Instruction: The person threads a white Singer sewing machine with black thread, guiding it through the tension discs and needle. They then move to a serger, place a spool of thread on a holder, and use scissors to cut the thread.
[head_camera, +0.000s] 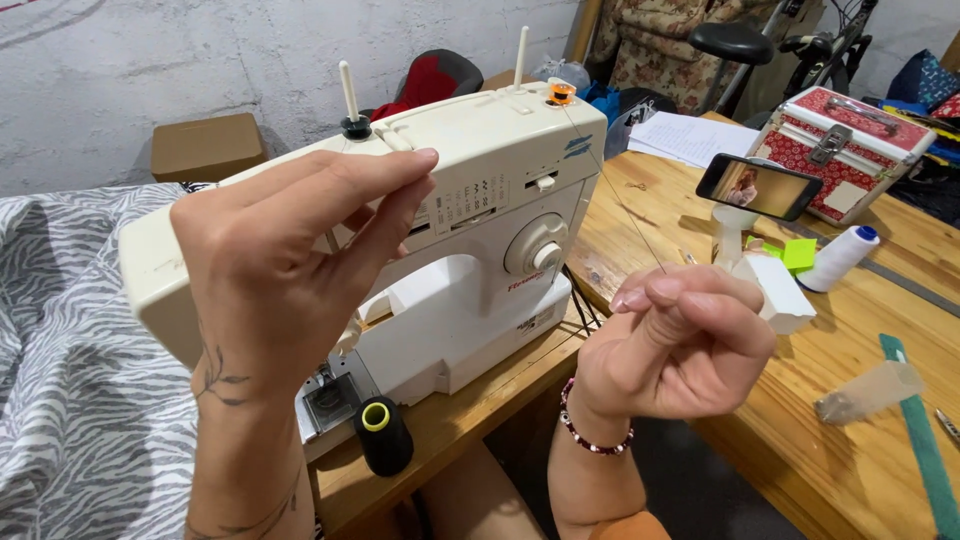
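Note:
A cream sewing machine (490, 160) stands on the wooden table (800, 440). My left hand (290, 260) is raised in front of its left part, fingers together and thumb near them, seemingly pinching thin thread I can barely see. My right hand (680, 340) is closed to the right of the machine, pinching a thin dark thread (615, 195) that runs up to an orange bobbin (561, 93) on top of the machine. A black thread spool (381, 434) stands by the machine's needle plate.
A phone on a stand (758, 186), a white spool with blue cap (838, 258), a white box (775, 290), a red patterned case (850, 135) and a green tape (925, 440) sit on the table. Zebra-print fabric (70, 350) lies left.

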